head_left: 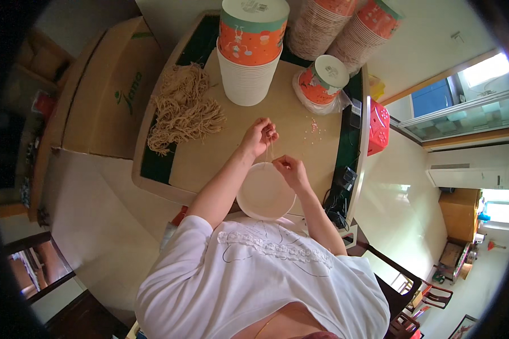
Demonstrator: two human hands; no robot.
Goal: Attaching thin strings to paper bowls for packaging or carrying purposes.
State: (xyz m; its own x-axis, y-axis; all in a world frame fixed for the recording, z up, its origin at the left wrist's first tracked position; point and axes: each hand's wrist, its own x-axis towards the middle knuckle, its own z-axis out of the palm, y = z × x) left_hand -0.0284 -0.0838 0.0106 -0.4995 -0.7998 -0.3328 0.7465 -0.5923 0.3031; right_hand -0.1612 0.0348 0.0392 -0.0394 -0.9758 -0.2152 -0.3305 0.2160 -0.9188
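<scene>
Close to my body, at the table's near edge, a white paper bucket has its round open side facing up. Above its far rim, my left hand is closed, with the fingertips pinching a thin length of twine. The twine runs down toward the rim beside my right hand. That hand is closed too, its fingertips at the rim where the twine meets the bucket; the exact grip is too small to make out. A loose heap of tan twine lies left of my hands.
A tall stack of paper buckets stands upside down beyond my hands. Wrapped bucket stacks and a short stack are at the far right. Small pink and white bits lie scattered right. A cardboard box flanks the table's left.
</scene>
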